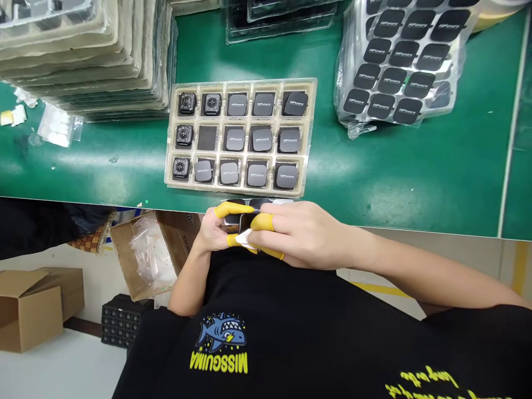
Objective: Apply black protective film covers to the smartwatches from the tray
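In front of my body, at the table edge, my left hand (pixel 211 230) pinches a small dark smartwatch body (pixel 246 222). From the other side my right hand (pixel 305 234) closes over it, with a crumpled white cloth (pixel 243 238) at its fingertips. Yellow finger cots cover several fingers of both hands. Part of a sheet with black stickers (pixel 235 203) shows just behind the hands. Beyond them lies a compartment tray (pixel 236 191). Several watches (pixel 181 167) in it show their sensor backs; others bear square black HiFuture stickers (pixel 257 174). One compartment (pixel 207 138) holds no watch.
Tall stacked trays (pixel 141 61) stand at the back left, beside a small plastic bag (pixel 58 126). At the back right lies a pile of HiFuture sticker sheets (pixel 399 66). More clear trays (pixel 286 22) sit at the back. Cardboard boxes (pixel 41 316) are on the floor.
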A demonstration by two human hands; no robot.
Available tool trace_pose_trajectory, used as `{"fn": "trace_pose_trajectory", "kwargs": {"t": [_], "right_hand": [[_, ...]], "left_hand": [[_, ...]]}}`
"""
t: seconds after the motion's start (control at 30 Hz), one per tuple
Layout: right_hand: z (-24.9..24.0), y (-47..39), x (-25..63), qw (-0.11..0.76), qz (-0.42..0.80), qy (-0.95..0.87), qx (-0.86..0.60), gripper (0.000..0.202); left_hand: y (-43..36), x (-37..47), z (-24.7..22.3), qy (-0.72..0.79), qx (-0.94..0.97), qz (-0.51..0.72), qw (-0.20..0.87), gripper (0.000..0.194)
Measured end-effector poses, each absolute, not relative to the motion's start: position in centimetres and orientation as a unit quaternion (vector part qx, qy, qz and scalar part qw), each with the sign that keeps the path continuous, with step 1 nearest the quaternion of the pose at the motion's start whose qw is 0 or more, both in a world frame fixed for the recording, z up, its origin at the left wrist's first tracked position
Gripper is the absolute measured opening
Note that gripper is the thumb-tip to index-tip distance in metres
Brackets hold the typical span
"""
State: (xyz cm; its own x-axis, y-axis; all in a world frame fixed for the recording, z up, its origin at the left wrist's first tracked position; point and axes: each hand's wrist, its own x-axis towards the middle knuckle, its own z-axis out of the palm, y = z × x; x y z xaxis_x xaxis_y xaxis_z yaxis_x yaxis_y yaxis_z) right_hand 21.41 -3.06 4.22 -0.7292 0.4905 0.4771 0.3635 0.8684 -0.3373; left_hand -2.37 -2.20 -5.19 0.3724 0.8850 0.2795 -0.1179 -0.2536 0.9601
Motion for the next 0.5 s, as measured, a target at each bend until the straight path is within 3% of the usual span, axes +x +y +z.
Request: {"fn": "trace_pose_trajectory", "kwargs": {"t": [0.17,0.33,0.43,0.5], "right_hand": [[3.6,-2.3,20.3,0.303,0.019,-0.914,-0.268,0.023],[3.7,-0.9,22.3,0.259,-0.052,-0.896,-0.356,0.022],[4.4,-1.3,24.0,0.306,-0.050,-0.856,-0.413,0.010],[5.3,-2.1,24.5,0.332,-0.023,-0.848,-0.412,0.014]], "left_hand": [[-2.1,-2.1,-5.7,0.291,0.637,0.453,0.551,0.080],[-2.7,-2.2,-5.5,0.338,0.579,0.486,0.560,0.081],[-2.8,-2.4,-5.0,0.338,0.569,0.503,0.555,0.078],[-2.7,-2.5,-4.7,0.332,0.569,0.511,0.552,0.079]]}}
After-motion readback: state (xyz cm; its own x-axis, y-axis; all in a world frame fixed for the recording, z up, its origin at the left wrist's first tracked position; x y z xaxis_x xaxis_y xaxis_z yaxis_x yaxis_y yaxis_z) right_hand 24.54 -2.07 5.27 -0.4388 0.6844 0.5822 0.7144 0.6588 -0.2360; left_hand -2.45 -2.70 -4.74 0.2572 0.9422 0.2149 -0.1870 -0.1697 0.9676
